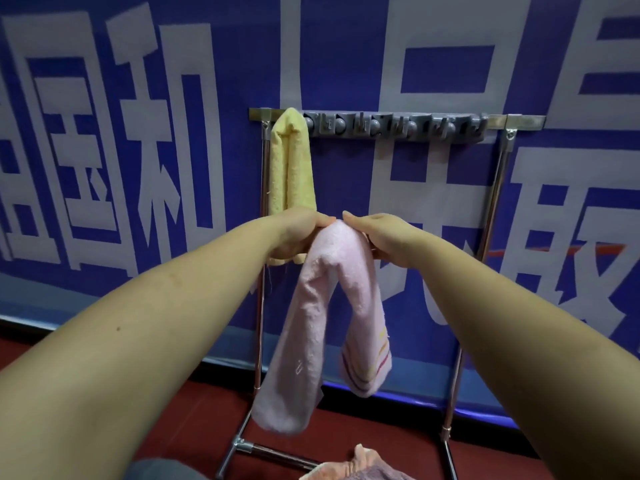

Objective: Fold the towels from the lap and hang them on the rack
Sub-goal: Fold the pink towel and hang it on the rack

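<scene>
Pink towel (322,323): frame centre, folded, draped downward, which I see gripped at its top by left hand (298,233) and right hand (377,237). Yellow towel (291,168): hung upper centre-left on rack (498,188). More towels (360,465): bottom edge.

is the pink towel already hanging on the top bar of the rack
No, the pink towel is held up by both hands below the top bar, where only the yellow towel hangs.

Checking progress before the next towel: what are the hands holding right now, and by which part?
Both the left hand and the right hand grip the pink towel at its top fold, so its two ends hang down freely.
</scene>
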### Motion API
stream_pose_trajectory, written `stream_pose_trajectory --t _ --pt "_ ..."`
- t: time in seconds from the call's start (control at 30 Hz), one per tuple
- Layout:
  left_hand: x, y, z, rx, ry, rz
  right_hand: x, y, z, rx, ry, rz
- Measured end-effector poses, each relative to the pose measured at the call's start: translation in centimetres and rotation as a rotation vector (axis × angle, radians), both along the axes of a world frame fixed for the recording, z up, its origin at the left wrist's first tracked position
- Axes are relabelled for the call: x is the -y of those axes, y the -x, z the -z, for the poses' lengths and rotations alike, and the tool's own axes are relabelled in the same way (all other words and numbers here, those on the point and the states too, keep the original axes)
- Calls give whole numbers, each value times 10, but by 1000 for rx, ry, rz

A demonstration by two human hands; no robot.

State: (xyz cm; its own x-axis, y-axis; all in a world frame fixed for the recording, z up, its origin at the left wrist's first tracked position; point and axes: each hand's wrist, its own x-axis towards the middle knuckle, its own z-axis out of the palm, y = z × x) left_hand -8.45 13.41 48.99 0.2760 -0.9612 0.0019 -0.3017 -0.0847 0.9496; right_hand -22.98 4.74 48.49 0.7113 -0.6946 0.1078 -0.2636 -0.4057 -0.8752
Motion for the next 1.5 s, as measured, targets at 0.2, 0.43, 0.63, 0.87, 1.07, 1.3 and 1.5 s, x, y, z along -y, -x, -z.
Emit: stream_pose_trajectory --t 0.2,0.43,0.63,0.87,1.07,1.3,1.5 --pt "24 -27 -22 93 -68 77 34 -19 -37 139 -54 15" --pt "65 -34 -63 -112 171 84 68 -45 -69 134 -12 20" --pt "104 -40 -95 -253 235 99 99 -58 -118 171 79 84" --pt "149 -60 -122 -245 280 2 130 -86 -153 126 238 199" --pt "153 -89 -164 129 437 -64 139 -108 -192 72 494 225" --pt "162 -110 -186 997 260 -273 150 -142 -211 -161 681 242" --pt "170 -128 -192 1146 163 -299 150 -164 -217 -294 882 320"
